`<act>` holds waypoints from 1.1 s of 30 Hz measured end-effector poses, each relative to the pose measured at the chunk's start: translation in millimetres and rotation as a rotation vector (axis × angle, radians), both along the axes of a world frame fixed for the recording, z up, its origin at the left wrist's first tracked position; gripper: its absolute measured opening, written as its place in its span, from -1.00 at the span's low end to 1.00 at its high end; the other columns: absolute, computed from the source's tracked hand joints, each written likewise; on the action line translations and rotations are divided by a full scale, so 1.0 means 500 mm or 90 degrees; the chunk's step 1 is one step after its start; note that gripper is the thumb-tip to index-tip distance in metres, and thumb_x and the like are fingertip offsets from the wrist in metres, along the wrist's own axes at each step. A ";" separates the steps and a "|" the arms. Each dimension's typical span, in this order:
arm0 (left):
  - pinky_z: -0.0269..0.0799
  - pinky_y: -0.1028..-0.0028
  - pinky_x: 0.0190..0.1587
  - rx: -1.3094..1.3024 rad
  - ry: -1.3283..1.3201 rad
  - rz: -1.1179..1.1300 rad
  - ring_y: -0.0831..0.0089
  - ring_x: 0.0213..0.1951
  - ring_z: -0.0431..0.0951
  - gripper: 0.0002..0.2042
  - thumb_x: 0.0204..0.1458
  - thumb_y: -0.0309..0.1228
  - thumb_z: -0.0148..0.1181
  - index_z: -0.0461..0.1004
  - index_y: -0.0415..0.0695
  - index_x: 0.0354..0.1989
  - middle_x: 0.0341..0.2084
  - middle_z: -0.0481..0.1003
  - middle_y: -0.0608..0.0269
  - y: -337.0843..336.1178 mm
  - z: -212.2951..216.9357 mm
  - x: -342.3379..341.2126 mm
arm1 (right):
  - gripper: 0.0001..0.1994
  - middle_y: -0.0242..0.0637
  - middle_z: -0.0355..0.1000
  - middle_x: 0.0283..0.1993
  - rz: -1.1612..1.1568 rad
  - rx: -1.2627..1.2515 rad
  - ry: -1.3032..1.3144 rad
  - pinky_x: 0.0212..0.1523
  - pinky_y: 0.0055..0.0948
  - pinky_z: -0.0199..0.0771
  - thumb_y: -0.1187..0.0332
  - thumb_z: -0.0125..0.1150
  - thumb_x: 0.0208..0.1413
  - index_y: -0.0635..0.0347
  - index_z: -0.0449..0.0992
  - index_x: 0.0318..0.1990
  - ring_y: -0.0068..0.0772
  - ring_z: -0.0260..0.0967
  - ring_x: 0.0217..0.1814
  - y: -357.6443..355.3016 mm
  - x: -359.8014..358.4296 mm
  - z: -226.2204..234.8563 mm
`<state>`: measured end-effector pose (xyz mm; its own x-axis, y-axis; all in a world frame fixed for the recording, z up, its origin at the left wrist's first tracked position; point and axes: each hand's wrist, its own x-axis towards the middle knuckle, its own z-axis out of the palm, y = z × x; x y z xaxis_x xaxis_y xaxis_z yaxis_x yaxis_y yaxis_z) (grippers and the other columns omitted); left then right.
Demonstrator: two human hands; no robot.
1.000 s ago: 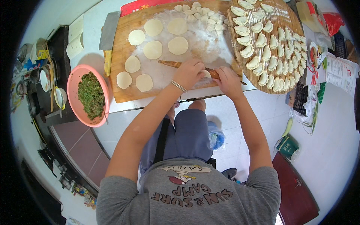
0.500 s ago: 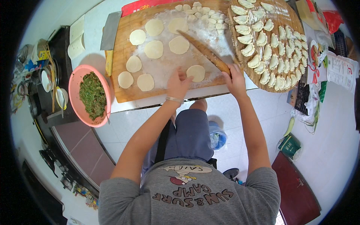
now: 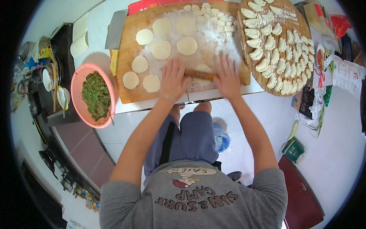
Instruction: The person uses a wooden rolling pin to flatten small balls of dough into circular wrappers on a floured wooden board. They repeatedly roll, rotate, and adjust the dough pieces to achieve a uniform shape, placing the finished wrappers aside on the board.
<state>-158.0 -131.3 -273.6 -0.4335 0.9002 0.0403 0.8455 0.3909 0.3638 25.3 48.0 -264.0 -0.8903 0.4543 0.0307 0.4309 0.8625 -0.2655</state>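
A wooden rolling pin [image 3: 199, 74] lies crosswise near the front of the floured wooden board [image 3: 126, 57]. On its left end rests my left hand [image 3: 174, 79], fingers stretched forward. My right hand [image 3: 228, 77] lies over the other end, its fingers also straight and a little blurred. Under the pin, between my hands, is a round dough wrapper [image 3: 203, 69], partly covered. Several finished rounds of dough [image 3: 161, 50] are spread over the board to the left and behind. Small dough pieces [image 3: 212, 16] are gathered at the back right in loose flour.
A pink bowl [image 3: 74, 95] of chopped green filling stands left of the board. A cleaver [image 3: 116, 30] with a yellow handle lies at the board's left edge. At right, a round wooden board [image 3: 280, 32] carries rows of folded dumplings. A lined bin [image 3: 221, 139] stands on the floor.
The rolling pin has swung from slanting to crosswise over the front wrapper. My left hand has left the wrapper for the pin's left end; my right hand has flattened out onto its right end.
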 end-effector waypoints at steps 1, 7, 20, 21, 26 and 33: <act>-0.18 -0.01 0.37 -0.002 -0.021 -0.021 -0.05 0.39 -0.04 -0.32 0.13 -0.02 0.00 0.06 -0.06 0.39 0.40 -0.02 -0.02 -0.052 0.002 0.024 | -0.34 -0.10 -0.11 0.50 0.033 -0.033 -0.041 0.42 0.19 -0.26 -0.01 0.05 0.09 -0.06 0.18 0.36 0.17 -0.13 0.48 -0.036 0.031 -0.002; -0.09 0.03 0.36 -0.010 -0.019 0.024 -0.09 0.37 0.00 -0.32 0.13 -0.06 0.04 0.07 -0.10 0.38 0.37 0.02 -0.07 -0.012 0.016 0.011 | -0.40 -0.07 0.19 0.32 0.053 0.037 0.040 0.32 0.11 0.03 0.01 0.11 0.09 0.16 0.31 0.22 0.08 0.10 0.35 -0.002 -0.021 0.038; 0.22 0.21 0.25 0.330 -0.879 0.203 0.23 0.19 0.31 -0.52 0.12 -0.43 0.15 0.23 -0.22 0.23 0.12 0.34 0.07 0.112 0.062 0.064 | -0.75 -0.27 0.35 -0.31 -0.125 -0.610 0.166 -0.27 -0.34 0.39 0.35 0.19 0.15 0.24 0.38 -0.08 -0.34 0.37 -0.26 0.026 0.041 0.050; 0.26 0.25 0.21 0.339 -1.024 0.217 0.28 0.16 0.34 -0.53 0.10 -0.44 0.18 0.25 -0.22 0.20 0.10 0.36 0.10 0.120 0.062 0.063 | -0.76 -0.31 0.35 -0.33 -0.189 -0.773 0.150 -0.29 -0.37 0.40 0.37 0.18 0.16 0.25 0.37 -0.07 -0.40 0.38 -0.28 0.017 0.045 0.062; 0.43 0.44 0.02 0.297 -1.379 0.235 0.41 0.00 0.48 -0.62 0.07 -0.48 0.25 0.35 -0.19 0.06 -0.06 0.46 0.20 0.134 0.061 0.073 | -0.72 -0.32 0.41 -0.36 -0.162 -0.691 0.275 -0.35 -0.42 0.41 0.38 0.21 0.15 0.25 0.36 -0.03 -0.46 0.40 -0.34 -0.011 0.055 0.053; 0.46 0.44 -0.13 0.119 -0.975 0.365 0.47 -0.13 0.51 -0.75 0.04 -0.45 0.28 0.43 -0.22 -0.12 -0.22 0.51 0.20 0.101 -0.003 0.073 | -0.60 -0.18 0.42 -0.19 -0.171 -0.084 0.146 -0.25 -0.31 0.48 0.38 0.32 -0.07 0.17 0.42 -0.02 -0.09 0.45 -0.22 -0.013 0.060 0.055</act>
